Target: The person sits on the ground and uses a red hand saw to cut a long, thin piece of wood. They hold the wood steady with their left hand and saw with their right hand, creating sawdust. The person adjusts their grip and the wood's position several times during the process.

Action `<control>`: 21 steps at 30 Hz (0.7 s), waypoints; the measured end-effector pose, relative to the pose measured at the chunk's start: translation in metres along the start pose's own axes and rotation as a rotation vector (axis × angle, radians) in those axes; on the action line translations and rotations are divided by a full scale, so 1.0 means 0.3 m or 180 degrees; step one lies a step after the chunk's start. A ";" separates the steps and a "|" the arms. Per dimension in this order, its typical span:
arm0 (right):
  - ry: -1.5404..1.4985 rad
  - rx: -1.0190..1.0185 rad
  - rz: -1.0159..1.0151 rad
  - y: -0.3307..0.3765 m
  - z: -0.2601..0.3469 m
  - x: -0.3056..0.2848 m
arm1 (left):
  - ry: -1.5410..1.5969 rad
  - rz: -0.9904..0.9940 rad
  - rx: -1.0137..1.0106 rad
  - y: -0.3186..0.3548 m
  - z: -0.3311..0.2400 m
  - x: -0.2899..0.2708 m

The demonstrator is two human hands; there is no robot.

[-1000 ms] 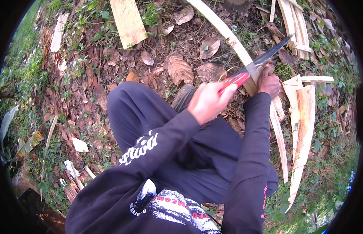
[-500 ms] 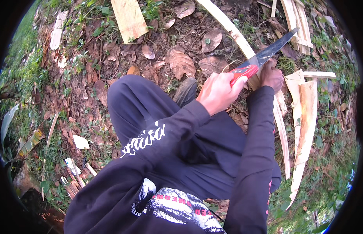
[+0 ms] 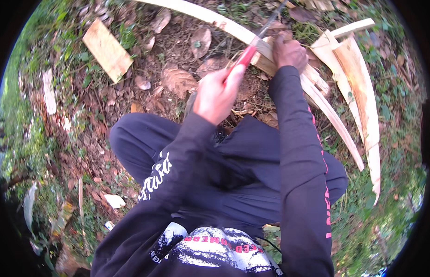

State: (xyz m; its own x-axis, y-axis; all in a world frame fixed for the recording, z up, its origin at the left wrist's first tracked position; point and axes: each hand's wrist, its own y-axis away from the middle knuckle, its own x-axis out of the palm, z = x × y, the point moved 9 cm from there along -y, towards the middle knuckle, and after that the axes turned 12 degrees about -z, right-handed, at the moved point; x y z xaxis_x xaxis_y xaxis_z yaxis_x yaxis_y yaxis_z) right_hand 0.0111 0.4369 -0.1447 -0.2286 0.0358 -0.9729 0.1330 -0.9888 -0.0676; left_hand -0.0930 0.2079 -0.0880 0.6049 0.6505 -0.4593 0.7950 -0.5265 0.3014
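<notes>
My left hand point(image 3: 217, 93) is closed round the red handle point(image 3: 244, 59) of a saw. Its dark blade point(image 3: 270, 22) slants up and away to the right, seen nearly edge-on, and crosses a long pale wooden strip point(image 3: 196, 14). Just right of the blade, my right hand point(image 3: 290, 53) is closed on that strip, its fingertips partly hidden behind the hand. Beneath the strip, near both hands, lies a short block of wood point(image 3: 263, 63). Whether the blade's edge touches the strip I cannot tell.
Split wood pieces point(image 3: 358, 78) lie to the right, beside a thin curved slat point(image 3: 332, 117). A flat board point(image 3: 107, 50) rests at the far left. Dry leaves point(image 3: 179, 81) and grass cover the ground round my folded legs point(image 3: 242, 171).
The saw has swung to a steeper angle, its blade now showing narrow rather than broad. My view has shifted and turned, so hands and strip appear farther up and left.
</notes>
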 end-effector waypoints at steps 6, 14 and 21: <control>-0.0114 -0.0002 -0.0193 -0.009 -0.057 -0.028 | 0.0681 0.0186 -0.0780 0.247 0.131 -0.140; -0.0283 -0.0171 -0.0269 -0.008 -0.038 0.017 | 0.0400 0.0247 -0.0276 0.060 0.025 0.001; -0.0283 -0.0006 -0.0077 -0.008 -0.073 -0.005 | 0.0615 0.0243 -0.0508 0.166 0.068 -0.051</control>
State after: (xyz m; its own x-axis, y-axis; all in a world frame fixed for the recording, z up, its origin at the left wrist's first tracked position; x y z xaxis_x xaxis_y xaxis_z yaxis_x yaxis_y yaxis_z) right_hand 0.0322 0.4425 -0.1480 -0.3165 0.0466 -0.9475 0.1281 -0.9875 -0.0914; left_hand -0.0636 0.1606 -0.0830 0.6488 0.7127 -0.2666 0.7345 -0.4951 0.4641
